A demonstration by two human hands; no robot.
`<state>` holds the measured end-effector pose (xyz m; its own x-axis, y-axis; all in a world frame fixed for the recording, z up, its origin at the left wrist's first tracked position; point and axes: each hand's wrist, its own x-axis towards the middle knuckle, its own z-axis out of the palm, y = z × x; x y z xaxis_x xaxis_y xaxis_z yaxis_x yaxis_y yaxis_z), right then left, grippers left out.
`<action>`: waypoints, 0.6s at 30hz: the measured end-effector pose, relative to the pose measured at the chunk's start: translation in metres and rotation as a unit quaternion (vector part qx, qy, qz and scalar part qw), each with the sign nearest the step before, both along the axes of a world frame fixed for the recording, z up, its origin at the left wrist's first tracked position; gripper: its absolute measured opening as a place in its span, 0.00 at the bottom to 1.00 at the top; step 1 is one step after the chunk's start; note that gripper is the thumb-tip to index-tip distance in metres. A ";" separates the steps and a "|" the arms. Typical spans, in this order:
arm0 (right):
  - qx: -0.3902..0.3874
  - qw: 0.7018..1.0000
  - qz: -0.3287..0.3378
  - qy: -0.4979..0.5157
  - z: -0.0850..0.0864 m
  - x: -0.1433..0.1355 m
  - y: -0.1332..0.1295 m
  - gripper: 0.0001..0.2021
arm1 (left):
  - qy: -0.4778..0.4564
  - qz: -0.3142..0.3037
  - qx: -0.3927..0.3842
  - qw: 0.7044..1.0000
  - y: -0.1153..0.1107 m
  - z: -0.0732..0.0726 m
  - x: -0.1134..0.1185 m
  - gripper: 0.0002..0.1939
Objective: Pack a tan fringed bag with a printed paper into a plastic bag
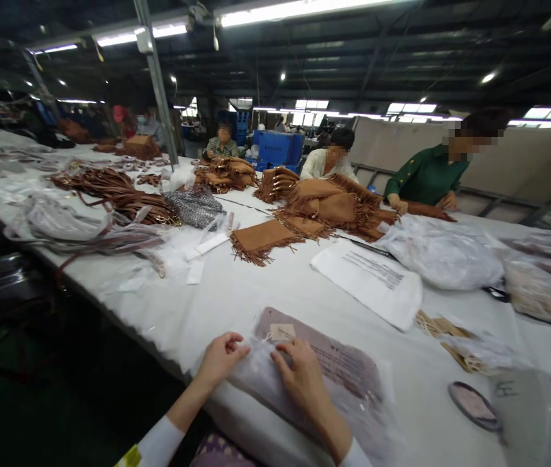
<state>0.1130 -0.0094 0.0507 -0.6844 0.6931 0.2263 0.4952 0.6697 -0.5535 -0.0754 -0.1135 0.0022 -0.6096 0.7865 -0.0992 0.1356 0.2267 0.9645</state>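
- Left hand (220, 358): fingers curled, pinching the near edge of a clear plastic bag (348, 395); it seems to pin the film flat against the table edge.
- Right hand (299, 375): palm down on the same bag, fingertips pressed into the film just beside the left hand; whether it grips the film or only presses it is hard to tell through the glare.
- Clear plastic bag, one: lies flat at the near edge of the white table (256, 292), under both hands, with a brownish flat piece inside.
- Paper tag (282, 332), one: small, pale, on a string, resting on the bag just beyond the hands.
- White printed bag (370, 280), one: flat, further out on the table, well apart from the hands.
- Fringed brown pieces (324, 211): stacked in several heaps mid-table; one single piece (260, 239) lies apart, nearer the person.
- Brown straps (120, 191): a loose heap to the left, count unclear.
- Filled plastic bundle (443, 253), one: right of the printed bag.
- Co-workers: three seated at the far side, among them one in a green jacket (426, 175), hands at the fringed heaps.
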 end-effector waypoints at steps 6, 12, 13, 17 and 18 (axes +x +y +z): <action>0.003 1.000 -0.001 -0.024 0.004 -0.012 0.000 0.08 | -0.053 -0.024 0.063 0.996 0.011 -0.001 0.011 0.12; -0.017 0.990 -0.020 -0.140 0.024 -0.028 0.004 0.20 | -0.114 -0.026 0.095 0.989 0.010 -0.006 0.015 0.14; -0.022 0.988 -0.005 -0.151 0.026 -0.033 0.004 0.22 | -0.124 -0.026 0.099 0.987 0.010 -0.006 0.016 0.14; -0.085 0.986 0.072 -0.122 0.030 -0.055 0.006 0.19 | -0.191 -0.033 0.117 0.974 0.009 -0.008 0.017 0.18; -0.109 0.986 0.077 -0.103 0.029 -0.059 0.006 0.16 | -0.209 -0.035 0.120 0.970 0.009 -0.009 0.017 0.19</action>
<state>0.0538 -0.0034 0.0799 -0.8009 0.5946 -0.0713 0.5143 0.6220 -0.5904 -0.0586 -0.1043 -0.0067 -0.4996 0.8556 -0.1354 -0.2717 -0.0063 0.9624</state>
